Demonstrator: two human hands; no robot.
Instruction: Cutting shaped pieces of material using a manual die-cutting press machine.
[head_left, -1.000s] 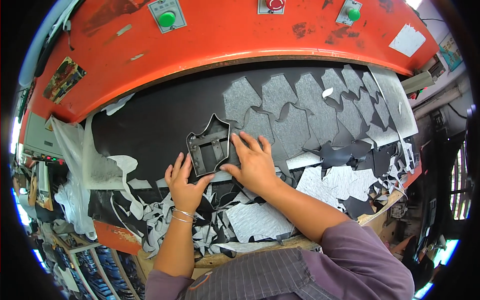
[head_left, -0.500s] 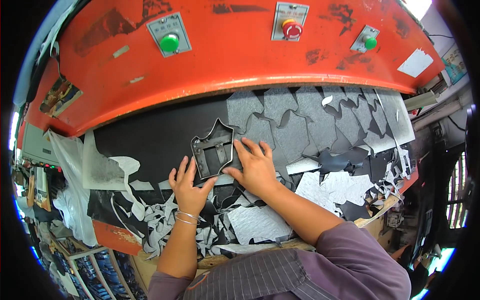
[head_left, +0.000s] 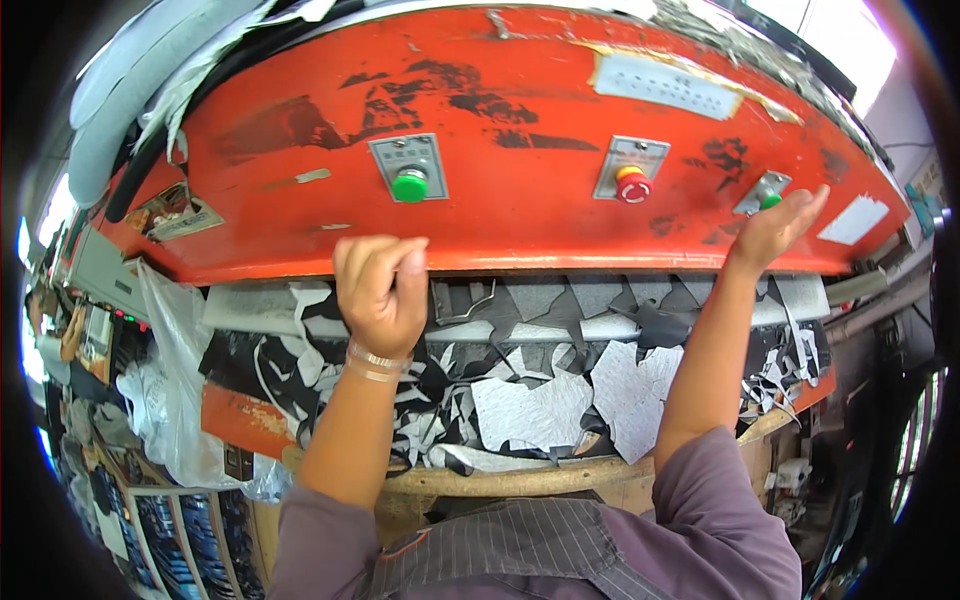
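Note:
My left hand (head_left: pixel 381 293) is raised in front of the red press, below and left of a green push button (head_left: pixel 410 186). Its fingers are curled in together, with nothing visible in them. My right hand (head_left: pixel 776 232) is lifted beside another green button (head_left: pixel 769 200), partly covering its plate. Its fingers are stretched out and it holds nothing; whether it touches the button I cannot tell. Between the hands, a metal cutting die (head_left: pixel 487 302) lies on the sheet material (head_left: pixel 600 298), mostly hidden under the press's lower edge.
A red stop button (head_left: pixel 632 186) sits between the green ones on the press front (head_left: pixel 520 225). Grey and black offcuts (head_left: pixel 530 410) cover the near ledge, above a wooden edge (head_left: pixel 520 482). A clear plastic bag (head_left: pixel 180 400) hangs at the left.
Both hands have left the die and risen to the press front, the left up, the right up and far right. The view has tilted upward, and the press edge now covers most of the die.

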